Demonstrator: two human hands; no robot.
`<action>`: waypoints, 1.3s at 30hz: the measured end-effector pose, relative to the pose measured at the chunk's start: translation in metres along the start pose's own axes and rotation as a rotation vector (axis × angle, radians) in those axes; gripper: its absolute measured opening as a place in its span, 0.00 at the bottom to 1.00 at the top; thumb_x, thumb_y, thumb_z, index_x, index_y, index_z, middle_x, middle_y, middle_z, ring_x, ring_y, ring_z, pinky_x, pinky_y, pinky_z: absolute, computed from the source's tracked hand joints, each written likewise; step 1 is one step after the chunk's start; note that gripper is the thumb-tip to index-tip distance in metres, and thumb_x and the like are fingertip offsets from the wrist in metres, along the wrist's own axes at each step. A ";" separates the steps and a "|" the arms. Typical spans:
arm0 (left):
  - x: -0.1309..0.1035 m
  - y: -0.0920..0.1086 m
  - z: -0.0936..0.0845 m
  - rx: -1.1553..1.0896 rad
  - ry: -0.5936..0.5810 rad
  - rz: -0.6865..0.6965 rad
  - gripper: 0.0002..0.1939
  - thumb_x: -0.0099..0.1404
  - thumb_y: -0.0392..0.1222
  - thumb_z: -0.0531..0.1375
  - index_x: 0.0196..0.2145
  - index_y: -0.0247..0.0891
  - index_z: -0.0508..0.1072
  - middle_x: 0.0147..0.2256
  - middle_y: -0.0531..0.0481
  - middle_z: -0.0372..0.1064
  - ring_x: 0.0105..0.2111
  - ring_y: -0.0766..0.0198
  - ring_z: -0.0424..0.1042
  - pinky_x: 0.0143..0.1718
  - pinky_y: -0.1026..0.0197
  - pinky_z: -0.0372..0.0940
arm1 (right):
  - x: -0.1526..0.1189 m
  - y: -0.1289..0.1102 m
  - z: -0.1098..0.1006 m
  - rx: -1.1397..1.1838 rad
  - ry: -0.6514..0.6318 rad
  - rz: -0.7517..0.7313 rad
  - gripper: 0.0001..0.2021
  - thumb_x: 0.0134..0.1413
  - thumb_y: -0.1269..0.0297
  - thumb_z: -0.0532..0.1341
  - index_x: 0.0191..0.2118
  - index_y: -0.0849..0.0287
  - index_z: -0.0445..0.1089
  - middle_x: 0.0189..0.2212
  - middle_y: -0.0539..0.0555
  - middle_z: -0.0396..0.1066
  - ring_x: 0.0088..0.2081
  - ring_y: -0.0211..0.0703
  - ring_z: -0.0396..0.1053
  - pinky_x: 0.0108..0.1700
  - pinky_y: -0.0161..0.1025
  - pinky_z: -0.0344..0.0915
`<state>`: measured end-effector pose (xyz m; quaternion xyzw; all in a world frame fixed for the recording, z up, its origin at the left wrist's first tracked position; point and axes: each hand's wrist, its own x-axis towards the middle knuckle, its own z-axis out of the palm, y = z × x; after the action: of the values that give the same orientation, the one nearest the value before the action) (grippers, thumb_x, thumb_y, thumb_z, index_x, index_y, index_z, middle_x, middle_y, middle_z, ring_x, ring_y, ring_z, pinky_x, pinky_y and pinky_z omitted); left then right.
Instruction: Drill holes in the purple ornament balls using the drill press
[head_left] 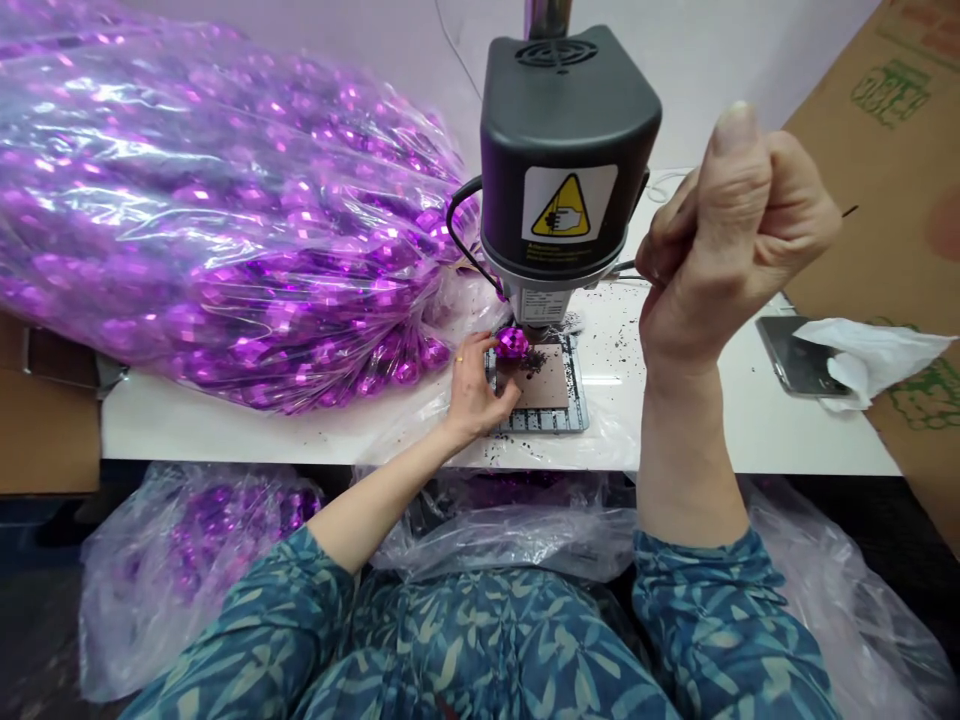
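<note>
My left hand [478,388] reaches over the drill press base [577,415], its fingertips against a shiny purple faceted ball [513,343] and its thumb just below. The ball sits beneath the head of a dark grey drill press [574,130], by the chuck; the bit itself is hidden. Under the ball lies a brown square board [547,385] strewn with dark shavings. Raised at the right of the machine, my right hand [739,215] is closed around the feed lever [624,267], whose grip is mostly covered by the fingers.
A large clear plastic bag [225,200] of purple balls fills the left of the white table [787,430]. At the right lie a phone [799,352] and a crumpled white tissue [862,350], beside a cardboard box [847,200]. Another bag [202,560] of purple pieces hangs below the table edge.
</note>
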<state>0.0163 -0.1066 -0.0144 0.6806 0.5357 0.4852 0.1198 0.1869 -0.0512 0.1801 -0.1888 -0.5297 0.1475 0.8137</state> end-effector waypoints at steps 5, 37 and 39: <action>0.034 -0.026 0.015 -0.217 -0.174 -0.107 0.19 0.77 0.50 0.53 0.59 0.41 0.70 0.60 0.41 0.73 0.62 0.51 0.70 0.66 0.45 0.63 | -0.002 -0.002 -0.003 -0.043 -0.034 0.020 0.27 0.60 0.47 0.60 0.20 0.59 0.50 0.13 0.40 0.49 0.15 0.20 0.49 0.21 0.29 0.47; 0.043 -0.009 -0.002 -0.410 -0.124 -0.292 0.17 0.61 0.45 0.69 0.47 0.41 0.76 0.43 0.47 0.77 0.44 0.59 0.75 0.49 0.56 0.68 | -0.006 -0.003 -0.005 -0.021 -0.021 0.024 0.24 0.60 0.50 0.60 0.21 0.57 0.51 0.13 0.39 0.49 0.15 0.22 0.50 0.21 0.31 0.47; 0.042 -0.009 -0.007 -0.523 -0.069 -0.425 0.17 0.59 0.44 0.70 0.45 0.40 0.76 0.42 0.48 0.77 0.42 0.60 0.77 0.47 0.56 0.70 | -0.007 -0.003 -0.006 -0.039 -0.026 0.027 0.25 0.59 0.47 0.60 0.21 0.57 0.51 0.14 0.39 0.49 0.15 0.22 0.50 0.21 0.30 0.48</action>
<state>0.0028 -0.0704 0.0051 0.5162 0.5186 0.5470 0.4067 0.1899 -0.0577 0.1740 -0.2100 -0.5405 0.1506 0.8007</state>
